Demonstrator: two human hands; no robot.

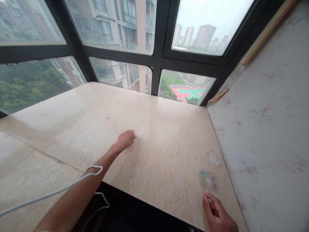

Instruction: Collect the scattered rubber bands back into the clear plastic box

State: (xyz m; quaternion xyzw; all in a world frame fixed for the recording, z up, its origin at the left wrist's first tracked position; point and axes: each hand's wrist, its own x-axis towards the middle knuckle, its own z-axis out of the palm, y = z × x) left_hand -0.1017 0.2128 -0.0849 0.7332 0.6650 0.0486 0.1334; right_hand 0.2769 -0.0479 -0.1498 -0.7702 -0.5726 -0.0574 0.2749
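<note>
My left hand [126, 139] reaches across the stone-look windowsill, its fingers closed and low over the surface. A speck of red shows by the fingertips; what they hold, if anything, is too small to make out. Beyond it to the left lies a small reddish rubber band [107, 118]. At the lower right, my right hand [218, 214] rests with thumb and curled fingers together, and I see nothing in it. Just past its fingertips sits a clear plastic box [209, 181], lid open, with green, yellow, pale and pink bands in its compartments.
A small clear piece [213, 160] lies at the box's lid. White cable [55, 192] crosses over my left forearm. Dark-framed windows [158, 42] bound the far side, a flowered wall [265, 129] the right. Below the front edge is a dark gap [135, 212].
</note>
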